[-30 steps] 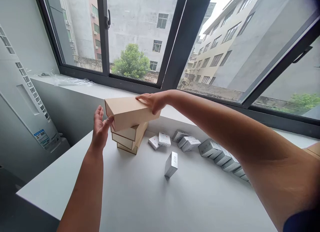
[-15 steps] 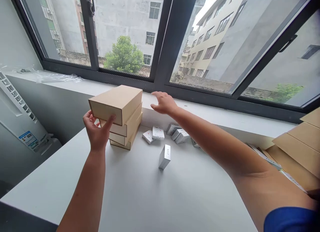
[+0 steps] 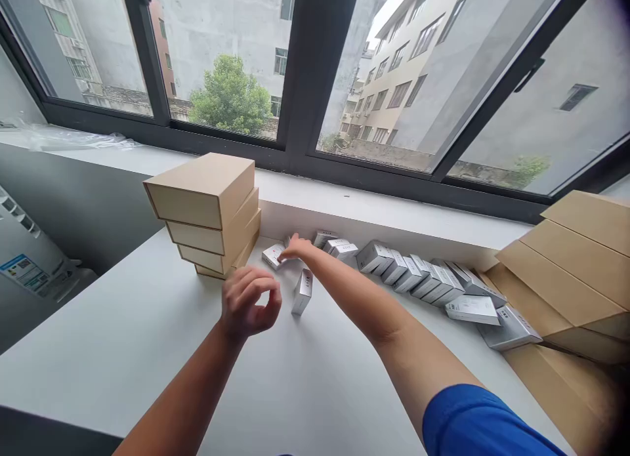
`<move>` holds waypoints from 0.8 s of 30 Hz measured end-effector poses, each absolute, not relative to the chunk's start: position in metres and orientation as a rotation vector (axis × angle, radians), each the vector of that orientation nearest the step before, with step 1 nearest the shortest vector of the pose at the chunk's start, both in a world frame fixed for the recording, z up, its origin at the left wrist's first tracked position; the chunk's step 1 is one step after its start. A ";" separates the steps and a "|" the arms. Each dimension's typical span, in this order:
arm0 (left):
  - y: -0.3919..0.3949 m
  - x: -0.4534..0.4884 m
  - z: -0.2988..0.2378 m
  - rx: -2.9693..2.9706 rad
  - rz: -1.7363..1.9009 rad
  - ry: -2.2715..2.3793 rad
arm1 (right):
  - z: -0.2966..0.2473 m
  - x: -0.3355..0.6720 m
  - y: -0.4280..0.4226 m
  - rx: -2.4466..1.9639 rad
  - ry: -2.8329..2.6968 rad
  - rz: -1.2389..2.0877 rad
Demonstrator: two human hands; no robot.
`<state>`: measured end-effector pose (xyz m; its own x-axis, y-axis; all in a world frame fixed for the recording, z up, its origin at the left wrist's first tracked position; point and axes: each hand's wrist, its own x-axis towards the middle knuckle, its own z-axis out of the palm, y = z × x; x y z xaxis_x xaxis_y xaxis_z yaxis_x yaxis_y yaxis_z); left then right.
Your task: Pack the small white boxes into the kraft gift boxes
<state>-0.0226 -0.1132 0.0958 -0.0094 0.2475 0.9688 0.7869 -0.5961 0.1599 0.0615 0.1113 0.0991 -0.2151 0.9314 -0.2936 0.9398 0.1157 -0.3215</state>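
A stack of several tan cardboard boxes [image 3: 207, 210] stands on the white table [image 3: 113, 338] near the window sill. My right hand [image 3: 296, 247] reaches across to the small white boxes just right of the stack, its fingers stretched out and resting on one small white box [image 3: 272, 254]. My left hand [image 3: 249, 303] hovers above the table in front of the stack, fingers loosely curled with nothing in them. One small silver-white box [image 3: 302, 292] stands upright between my two hands.
A long row of small white boxes [image 3: 418, 275] leans along the foot of the sill [image 3: 394, 213]. Flat brown cardboard pieces [image 3: 566, 272] are piled at the right. Crumpled plastic film [image 3: 73, 140] lies on the sill at the left. A white appliance [image 3: 24, 269] stands at lower left.
Both hands have left the stack's top box, which now rests squared on the pile. My right hand dropped to the small boxes; my left hand pulled back toward me. The view shifted right.
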 end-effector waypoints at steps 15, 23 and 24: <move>0.009 -0.030 -0.014 -1.735 -1.360 -2.506 | 0.096 0.209 0.051 2.132 2.571 -2.173; 0.027 -0.043 -0.002 -1.643 -1.716 -2.317 | 0.085 0.280 -0.031 1.840 1.985 -3.223; 0.024 -0.041 -0.001 -1.606 -1.776 -2.253 | 0.082 0.284 -0.036 1.740 1.882 -3.345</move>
